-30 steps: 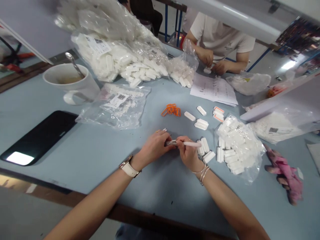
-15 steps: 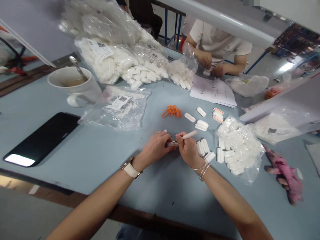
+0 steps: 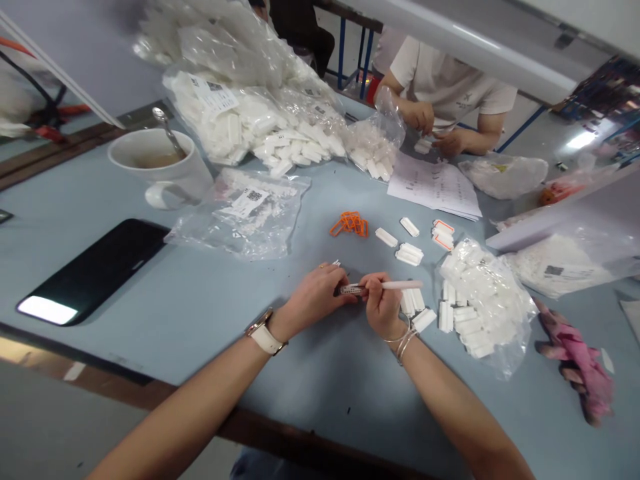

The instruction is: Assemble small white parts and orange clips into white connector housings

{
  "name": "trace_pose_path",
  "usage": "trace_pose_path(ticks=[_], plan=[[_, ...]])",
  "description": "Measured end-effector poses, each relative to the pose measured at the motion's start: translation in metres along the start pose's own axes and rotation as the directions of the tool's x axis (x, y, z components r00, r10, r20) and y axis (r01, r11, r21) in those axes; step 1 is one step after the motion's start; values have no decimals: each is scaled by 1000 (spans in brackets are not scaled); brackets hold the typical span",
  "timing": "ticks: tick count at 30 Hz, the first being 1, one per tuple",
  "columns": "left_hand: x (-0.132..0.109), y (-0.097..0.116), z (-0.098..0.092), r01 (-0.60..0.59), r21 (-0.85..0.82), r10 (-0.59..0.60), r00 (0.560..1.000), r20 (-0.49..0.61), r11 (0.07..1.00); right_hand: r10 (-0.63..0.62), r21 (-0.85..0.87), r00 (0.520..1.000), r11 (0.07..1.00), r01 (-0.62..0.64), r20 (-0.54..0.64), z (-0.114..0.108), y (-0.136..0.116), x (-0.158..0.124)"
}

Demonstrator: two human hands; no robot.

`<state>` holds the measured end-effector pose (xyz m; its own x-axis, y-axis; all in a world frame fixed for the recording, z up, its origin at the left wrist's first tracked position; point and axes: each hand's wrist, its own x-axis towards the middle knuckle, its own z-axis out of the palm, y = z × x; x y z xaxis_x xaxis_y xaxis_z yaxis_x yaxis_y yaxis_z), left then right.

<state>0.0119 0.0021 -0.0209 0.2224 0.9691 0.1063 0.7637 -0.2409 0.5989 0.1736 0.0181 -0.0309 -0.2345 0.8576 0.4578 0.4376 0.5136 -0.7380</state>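
Observation:
My left hand [image 3: 320, 295] is closed on a small dark piece with a pale speckled face [image 3: 351, 291], pinched at the fingertips. My right hand [image 3: 383, 305] grips a slim, pale pink pen-like tool [image 3: 404, 285], which lies nearly level with its tip side toward the small piece. Whether tip and piece touch, I cannot tell. Just beyond the hands sits a pile of orange rectangular frames [image 3: 351, 224]. White plastic housings [image 3: 411, 301] lie by my right wrist, and more white housings [image 3: 409, 254] rest farther back, two of them with orange edging [image 3: 443, 235].
To the right, an open bag [image 3: 483, 300] spills white parts, near pink gloves [image 3: 580, 363]. At left are a phone [image 3: 93, 273], a mug with a spoon [image 3: 155, 167] and a flat bag [image 3: 250, 213]. Big bags [image 3: 240, 113] are heaped behind. A co-worker [image 3: 450, 93] sits opposite beside papers [image 3: 433, 187].
The pen-like tool has swung from a raised slant to nearly level, and my right hand has turned with it. My left hand keeps its pinch. The whole view has shifted slightly.

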Motion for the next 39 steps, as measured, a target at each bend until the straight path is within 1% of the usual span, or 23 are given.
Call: trace_pose_path(ticks=[4,12,18,21,24,27,30,34,39], plan=[[0,1,0,-2,-5,2,1000,4,1000,-7,-39,1000,999,9,28,1,-1,2],[1,0,0,-5,14,5,1000,3,1000,-74,-135,996,988,80,48,1,-5,6],[0,-1,2,-14,7,14,1000,-23,1000,-163,-291,984,940,178,74,2,-14,13],[0,-1,3,-19,28,19,1000,-20,999,-215,-330,972,915,234,93,3,-17,15],[0,-2,3,-22,23,22,1000,-16,1000,-231,-291,971,927,237,55,4,-15,12],[0,-2,2,-4,1,4,1000,3,1000,-134,-175,991,976,132,-4,3,-11,6],[0,-1,0,9,-5,-9,1000,21,1000,-55,-86,998,995,55,5,3,-8,3],[0,1,-2,6,14,-6,1000,30,1000,-69,-85,997,994,71,32,3,-8,5],[0,0,0,-2,9,2,1000,13,1000,-130,-162,991,978,133,28,3,-12,8]])
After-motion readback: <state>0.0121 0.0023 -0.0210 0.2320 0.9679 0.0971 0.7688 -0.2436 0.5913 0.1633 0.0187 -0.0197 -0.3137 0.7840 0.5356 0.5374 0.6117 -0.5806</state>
